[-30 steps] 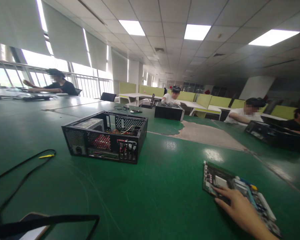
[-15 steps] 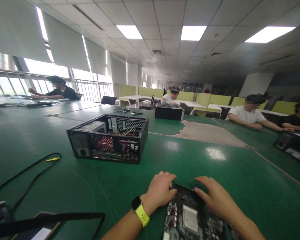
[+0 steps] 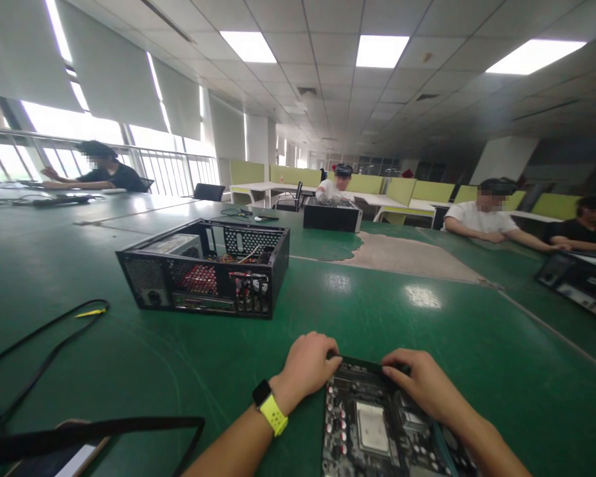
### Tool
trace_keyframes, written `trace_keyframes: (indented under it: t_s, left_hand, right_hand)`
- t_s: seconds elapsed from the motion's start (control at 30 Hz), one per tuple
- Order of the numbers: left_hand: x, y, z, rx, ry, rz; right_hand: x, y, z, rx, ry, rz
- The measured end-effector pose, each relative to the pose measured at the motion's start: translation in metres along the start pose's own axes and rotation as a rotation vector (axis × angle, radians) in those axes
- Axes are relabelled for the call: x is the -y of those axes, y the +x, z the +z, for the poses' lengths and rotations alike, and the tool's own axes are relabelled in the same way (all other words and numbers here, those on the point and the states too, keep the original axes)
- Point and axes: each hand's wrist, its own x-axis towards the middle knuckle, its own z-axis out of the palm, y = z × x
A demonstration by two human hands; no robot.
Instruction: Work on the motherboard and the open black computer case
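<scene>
A dark motherboard (image 3: 347, 404) with a square silver processor (image 3: 372, 427) lies at the bottom of the head view, its near end cut off by the frame. My left hand (image 3: 310, 366) pinches its far left corner between thumb and fingers. At the far right corner, my right hand (image 3: 420, 381) has thumb and fingers closed on the edge. A watch with a yellow-green band (image 3: 274, 414) is on my left wrist. Beyond the board, to the left, stands an open black computer case (image 3: 146, 281) with cables and a power supply inside.
A black cable (image 3: 44, 331) with a yellow tag lies on the green table (image 3: 144, 364) at left, and a dark strap (image 3: 129, 429) crosses the lower left corner. Another case (image 3: 330, 218) stands further back. Several people sit around the table; a case (image 3: 576, 281) is at far right.
Both hands have closed in on the far corners of the motherboard; my right fingers, spread before, now grip its edge. The camera view has shifted slightly.
</scene>
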Motion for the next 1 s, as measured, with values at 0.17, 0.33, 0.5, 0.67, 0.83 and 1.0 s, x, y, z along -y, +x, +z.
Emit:
trace_keyframes:
  t_s: [0.17, 0.33, 0.5, 0.67, 0.83, 1.0]
  left_hand:
    - [0.0, 0.0, -0.003, 0.064, -0.01, 0.003]
    - [-0.001, -0.002, -0.004, 0.093, 0.009, 0.007]
    - [0.002, -0.001, -0.001, 0.082, 0.014, 0.021]
    - [0.006, -0.001, 0.001, 0.049, 0.031, 0.015]
    - [0.004, -0.002, -0.002, 0.064, 0.034, -0.018]
    - [0.002, -0.002, -0.006, 0.081, 0.036, -0.034]
  right_hand:
    - [-0.004, 0.0, -0.002, 0.018, 0.014, -0.018]
    - [-0.003, -0.002, -0.003, 0.041, 0.014, -0.048]
    - [-0.002, -0.002, -0.003, 0.051, 0.015, -0.039]
    - [-0.008, -0.003, -0.008, 0.034, -0.018, -0.02]
    - [-0.011, -0.004, -0.011, 0.06, -0.032, -0.012]
    - [-0.015, -0.004, -0.011, 0.067, -0.039, -0.011]
